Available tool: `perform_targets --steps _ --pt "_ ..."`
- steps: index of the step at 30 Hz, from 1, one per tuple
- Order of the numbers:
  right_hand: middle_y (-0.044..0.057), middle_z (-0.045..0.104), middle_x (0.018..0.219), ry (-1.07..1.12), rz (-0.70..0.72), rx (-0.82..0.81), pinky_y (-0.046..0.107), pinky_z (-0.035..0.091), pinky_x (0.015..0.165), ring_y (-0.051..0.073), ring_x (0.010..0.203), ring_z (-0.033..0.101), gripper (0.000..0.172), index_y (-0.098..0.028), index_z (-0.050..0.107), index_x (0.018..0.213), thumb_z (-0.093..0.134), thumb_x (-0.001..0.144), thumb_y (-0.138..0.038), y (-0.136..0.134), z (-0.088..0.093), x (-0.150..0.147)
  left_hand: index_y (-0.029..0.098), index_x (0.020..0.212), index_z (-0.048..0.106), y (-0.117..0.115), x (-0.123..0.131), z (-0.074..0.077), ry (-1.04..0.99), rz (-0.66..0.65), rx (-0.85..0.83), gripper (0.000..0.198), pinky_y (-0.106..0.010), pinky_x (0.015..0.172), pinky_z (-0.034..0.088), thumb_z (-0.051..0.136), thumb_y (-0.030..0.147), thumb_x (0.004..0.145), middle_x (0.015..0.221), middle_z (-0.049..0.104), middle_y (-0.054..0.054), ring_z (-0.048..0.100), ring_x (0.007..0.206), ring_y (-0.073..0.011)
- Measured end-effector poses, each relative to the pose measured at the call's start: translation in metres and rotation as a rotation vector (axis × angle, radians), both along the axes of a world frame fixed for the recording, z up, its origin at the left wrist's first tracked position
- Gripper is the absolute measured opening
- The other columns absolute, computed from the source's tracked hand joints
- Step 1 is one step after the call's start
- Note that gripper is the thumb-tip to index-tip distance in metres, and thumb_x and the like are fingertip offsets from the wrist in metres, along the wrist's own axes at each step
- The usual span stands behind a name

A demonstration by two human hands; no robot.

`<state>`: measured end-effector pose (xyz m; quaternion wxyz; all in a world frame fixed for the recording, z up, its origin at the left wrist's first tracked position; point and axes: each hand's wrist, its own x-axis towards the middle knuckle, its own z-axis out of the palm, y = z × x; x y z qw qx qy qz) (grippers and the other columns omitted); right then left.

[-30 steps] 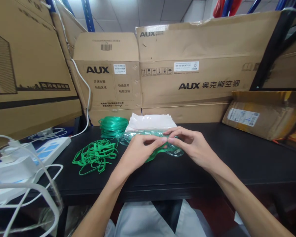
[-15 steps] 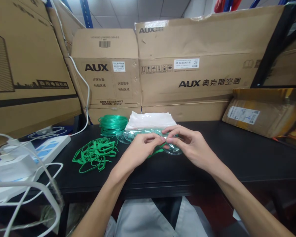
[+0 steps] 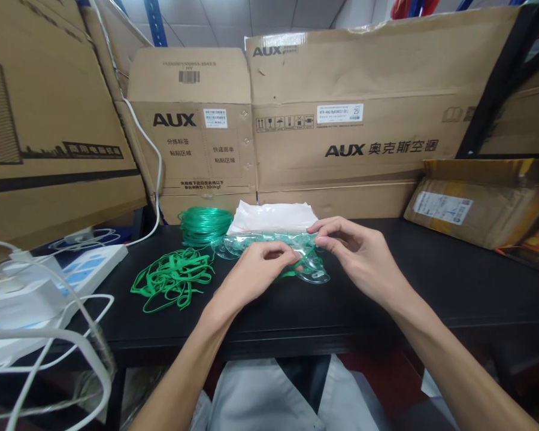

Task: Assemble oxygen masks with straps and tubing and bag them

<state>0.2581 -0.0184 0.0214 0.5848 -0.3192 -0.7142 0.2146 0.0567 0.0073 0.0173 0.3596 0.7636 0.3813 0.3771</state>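
Over the middle of the black table [image 3: 431, 281] my left hand [image 3: 251, 272] is closed in a pinch on a thin green strap [image 3: 306, 256]. My right hand [image 3: 354, 254] pinches the same strap a little higher and to the right. The strap runs between the two hands above a clear green-tinted plastic mask [image 3: 312, 272] that lies on the table under my fingers. More clear masks [image 3: 233, 245] lie in a row just behind my hands.
A loose heap of green straps [image 3: 173, 280] lies to the left, with a coil of green tubing [image 3: 204, 224] behind it. White plastic bags [image 3: 273, 216] sit at the back. Cardboard boxes [image 3: 341, 108] wall the table. A power strip [image 3: 90, 266] and white cables [image 3: 49, 347] lie far left.
My right hand has lifted slightly and moved right, drawing the green strap away from my left hand. The left hand has stayed almost in place.
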Motion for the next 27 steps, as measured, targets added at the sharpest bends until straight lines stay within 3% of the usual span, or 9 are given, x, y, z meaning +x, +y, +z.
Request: perform_targets --steps 7,13,21,27 --pt "0.004 0.070 0.103 -0.003 -0.029 0.015 0.030 0.049 0.085 0.020 0.102 0.064 0.009 -0.020 0.068 0.084 0.064 0.091 -0.016 0.0010 0.0007 0.0008 0.019 0.080 0.074 0.0001 -0.0018 -0.0019 0.070 0.022 0.055 0.035 -0.026 0.065 0.035 0.056 0.046 0.093 0.072 0.070 0.001 0.054 0.068 -0.0150" --pt "0.004 0.070 0.101 0.004 -0.090 0.036 0.032 0.049 0.087 0.021 0.102 0.064 0.007 -0.020 0.068 0.085 0.065 0.091 -0.019 0.0010 0.0034 0.0060 0.019 0.085 0.077 -0.0014 -0.0037 -0.0026 0.074 0.024 0.069 0.031 -0.027 0.080 0.043 0.056 0.042 0.091 0.090 0.076 -0.001 0.065 0.091 -0.0217" --pt "0.004 0.070 0.098 0.041 -0.173 0.083 0.033 0.050 0.087 0.021 0.098 0.065 0.008 -0.021 0.068 0.085 0.066 0.092 -0.020 0.0001 0.0038 0.0079 0.020 0.080 0.076 -0.0026 -0.0035 -0.0003 0.100 0.054 0.098 0.028 -0.025 0.076 0.043 0.058 0.040 0.089 0.085 0.075 0.001 0.065 0.084 -0.0196" --pt "0.003 0.069 0.092 0.133 -0.230 0.094 0.035 0.052 0.085 0.022 0.094 0.066 0.006 -0.022 0.067 0.088 0.066 0.093 -0.023 -0.0004 0.0033 0.0086 0.020 0.080 0.074 -0.0011 -0.0063 -0.0035 0.113 0.006 0.018 0.028 -0.028 0.080 0.045 0.056 0.038 0.090 0.077 0.076 -0.001 0.068 0.085 -0.0224"
